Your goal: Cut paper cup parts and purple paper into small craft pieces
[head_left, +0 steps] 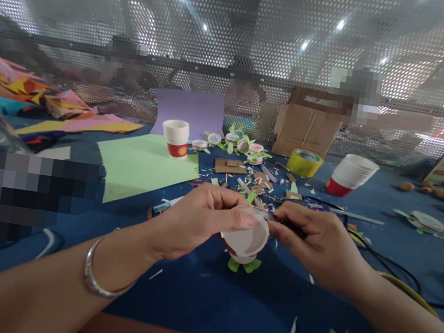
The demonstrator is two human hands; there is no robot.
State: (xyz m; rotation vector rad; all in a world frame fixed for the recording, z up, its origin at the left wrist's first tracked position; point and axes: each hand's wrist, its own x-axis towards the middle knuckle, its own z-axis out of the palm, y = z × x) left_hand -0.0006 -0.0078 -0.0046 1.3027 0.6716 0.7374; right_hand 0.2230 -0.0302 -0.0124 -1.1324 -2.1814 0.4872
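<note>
My left hand [198, 218] is closed around a cut-down white paper cup [251, 239], thumb inside and fingers behind its far side. The cup's open side is tilted toward me, and green paper pieces [244, 265] stick out below it. At the cup's far right rim, my right hand [319, 241] pinches a thin tool [268, 215] with a shiny, blade-like tip and a dark handle. Its fingers hide most of the tool, so the exact kind is unclear. Beyond the hands sit several small turtle-like figures [232, 139] of cup bottoms and green paper.
Stacked paper cups [178, 138] rest on green paper [139, 166]; another cup stack [350, 176] stands right. Yellow tape [305, 164], a cardboard box [307, 129] and paper scraps [261, 180] lie ahead. Black cables [382, 258] run at right. A perforated metal screen [241, 31] rises behind.
</note>
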